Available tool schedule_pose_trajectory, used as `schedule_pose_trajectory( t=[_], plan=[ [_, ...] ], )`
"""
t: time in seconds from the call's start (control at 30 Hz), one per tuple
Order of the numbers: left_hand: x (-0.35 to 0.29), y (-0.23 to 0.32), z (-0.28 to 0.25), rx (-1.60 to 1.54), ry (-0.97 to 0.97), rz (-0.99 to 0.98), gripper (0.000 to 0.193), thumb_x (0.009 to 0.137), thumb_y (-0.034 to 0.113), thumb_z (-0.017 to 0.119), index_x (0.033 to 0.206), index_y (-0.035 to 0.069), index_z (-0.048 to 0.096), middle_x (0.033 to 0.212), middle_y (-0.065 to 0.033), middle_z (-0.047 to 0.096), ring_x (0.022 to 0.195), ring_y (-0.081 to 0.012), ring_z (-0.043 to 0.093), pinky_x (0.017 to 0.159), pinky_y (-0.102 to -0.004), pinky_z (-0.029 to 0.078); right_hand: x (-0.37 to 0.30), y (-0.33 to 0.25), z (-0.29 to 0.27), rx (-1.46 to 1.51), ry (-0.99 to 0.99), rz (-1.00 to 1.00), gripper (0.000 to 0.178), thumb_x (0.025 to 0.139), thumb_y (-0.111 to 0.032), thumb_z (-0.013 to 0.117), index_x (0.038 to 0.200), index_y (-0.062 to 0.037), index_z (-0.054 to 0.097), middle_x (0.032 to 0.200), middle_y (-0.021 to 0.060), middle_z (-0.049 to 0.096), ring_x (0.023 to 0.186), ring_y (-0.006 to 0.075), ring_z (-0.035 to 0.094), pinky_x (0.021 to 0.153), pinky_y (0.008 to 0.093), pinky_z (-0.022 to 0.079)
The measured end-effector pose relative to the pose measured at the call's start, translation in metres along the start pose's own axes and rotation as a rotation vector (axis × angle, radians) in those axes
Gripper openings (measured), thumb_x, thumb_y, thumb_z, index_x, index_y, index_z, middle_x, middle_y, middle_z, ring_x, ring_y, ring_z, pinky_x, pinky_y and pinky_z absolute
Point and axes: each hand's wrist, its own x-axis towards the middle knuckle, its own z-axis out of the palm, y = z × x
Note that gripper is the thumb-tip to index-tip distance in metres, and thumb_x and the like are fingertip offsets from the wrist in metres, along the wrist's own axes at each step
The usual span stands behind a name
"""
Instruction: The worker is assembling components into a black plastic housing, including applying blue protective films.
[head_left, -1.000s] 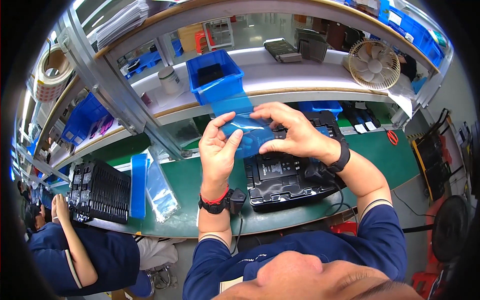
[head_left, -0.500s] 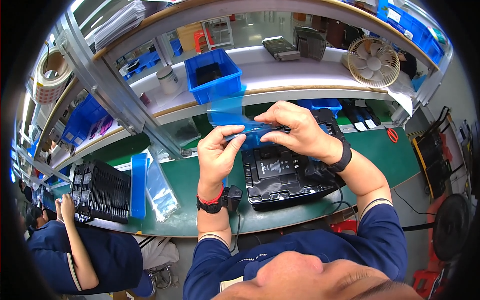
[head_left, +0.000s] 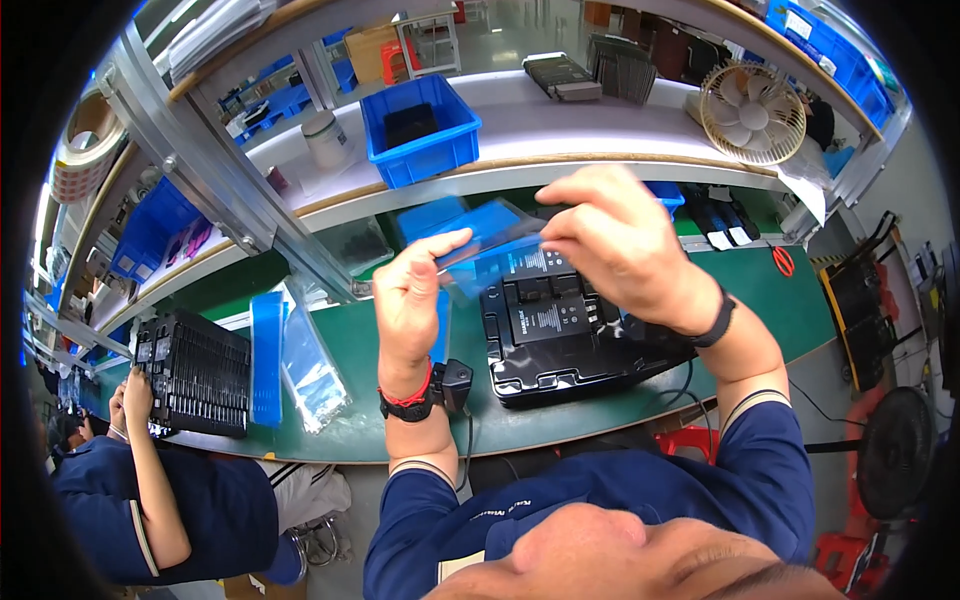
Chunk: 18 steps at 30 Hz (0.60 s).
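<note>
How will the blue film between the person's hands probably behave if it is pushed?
The blue film would probably bend easily, since it looks thin and see-through. It is likely very light, showing no visible bulk. Its shiny-looking surface may feel somewhat slippery.

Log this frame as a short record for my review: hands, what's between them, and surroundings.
Left hand: at the film's left end, exact grip unclear
Right hand: fingers at its right end, exact grip unclear
Between hands: blue film, raised above the bench
Bench: black tray nearby; black tray stack farther left
Shelf: blue bin, fan
Others: co-worker at left
</note>
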Motion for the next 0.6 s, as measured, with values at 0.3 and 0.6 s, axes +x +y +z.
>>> schedule_pose_trajectory(
  t=[0.3,0.6],
  plan=[
    [0.004,0.004,-0.029,-0.03,0.428,-0.02,0.017,0.088,0.011,0.059,0.091,-0.005,0.063,0.087,-0.012,0.064,0.074,-0.0133,0.061,0.063,-0.0285,0.056,-0.011,0.038,-0.013,0.863,-0.275,0.983,0.015,0.085,-0.018,0.064,0.082,-0.0053,0.056,0.067,-0.0018,0.056,0.059,0.005,0.055,0.048,0.0185,0.044],
    [0.009,0.011,-0.039,-0.062,0.478,-0.007,0.028,0.084,-0.003,0.058,0.111,-0.005,0.05,0.098,-0.0137,0.059,0.079,-0.0199,0.064,0.057,-0.0233,0.056,-0.059,0.073,0.036,1.075,-0.412,1.399,0.013,0.081,-0.008,0.066,0.077,0.0002,0.057,0.062,0.0038,0.057,0.046,0.0076,0.054,0.038,0.0199,0.046]
  ],
)
